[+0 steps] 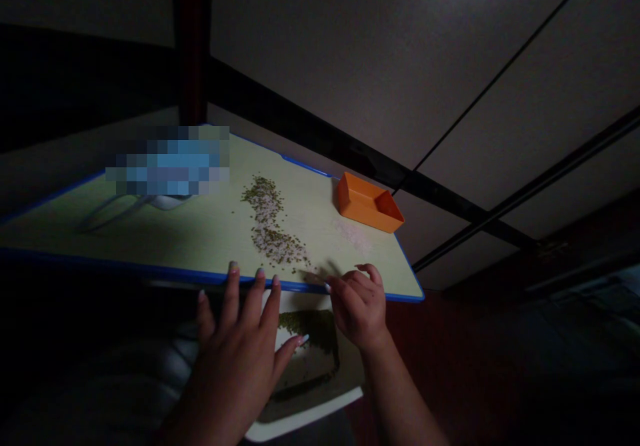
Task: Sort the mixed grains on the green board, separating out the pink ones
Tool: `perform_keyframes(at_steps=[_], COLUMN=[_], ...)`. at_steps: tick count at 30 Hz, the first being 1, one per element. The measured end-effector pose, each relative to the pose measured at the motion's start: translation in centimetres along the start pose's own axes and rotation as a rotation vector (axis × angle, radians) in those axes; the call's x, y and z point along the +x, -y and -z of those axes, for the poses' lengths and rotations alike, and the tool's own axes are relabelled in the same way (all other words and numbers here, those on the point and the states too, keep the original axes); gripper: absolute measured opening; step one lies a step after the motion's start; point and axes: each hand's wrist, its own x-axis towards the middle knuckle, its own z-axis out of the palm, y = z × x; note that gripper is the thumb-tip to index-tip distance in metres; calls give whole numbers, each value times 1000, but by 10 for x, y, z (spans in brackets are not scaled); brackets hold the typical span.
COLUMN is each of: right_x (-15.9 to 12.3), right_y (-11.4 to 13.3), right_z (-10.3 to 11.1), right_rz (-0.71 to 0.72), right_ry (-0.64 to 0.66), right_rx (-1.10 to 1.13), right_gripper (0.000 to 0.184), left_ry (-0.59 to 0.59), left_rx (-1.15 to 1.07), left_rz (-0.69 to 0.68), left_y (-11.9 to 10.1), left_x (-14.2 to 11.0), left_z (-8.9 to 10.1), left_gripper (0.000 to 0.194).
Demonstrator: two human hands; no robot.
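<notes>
Splaying its fingers loosely, the person's left hand point(240, 353) extends palm down, fingertips at the blue rim point(405, 297) of the pale-yellow tabletop point(215, 236). A ragged, elongated strip of mixed green and pale grains point(267, 213) lies there, its long axis running from far to near, the near end bending toward the right hand point(357, 306). Below the rim sits a white container point(310, 415) with green grains point(320, 329). The right hand curls; whether it pinches anything, I cannot tell. Beyond stands an orange rectangular box point(369, 217).

Box point(367, 215) orange; tabletop point(315, 203) pale yellow, rim point(403, 297) blue; grains point(268, 216) mottled green and whitish.
</notes>
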Motion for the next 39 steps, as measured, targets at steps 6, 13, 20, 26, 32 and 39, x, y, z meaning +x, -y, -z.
perform_keyframes(at_steps=[6,13,20,26,32,39], right_x=[1,3,5,2,4,5], right_y=[0,2,2,1,4,6], right_z=[1,4,4,1,0,4], right_rz=[19,48,33,-20,-41,-54], right_ry=[-2,44,33,54,79,123], right_rx=[-29,43,36,-17,-6,55], right_gripper=[14,21,13,8,9,19], left_ry=[-13,-29,-36,-22,-24,-13], left_rx=[5,3,-2,3,-7,-7], left_rz=[-7,-11,-20,-22,-10,-15], left_y=[0,-1,1,1,1,2], left_x=[0,2,1,0,0,0], left_z=[-2,0,-2,-3,-2,-2], left_gripper=[62,60,63,62,62,62])
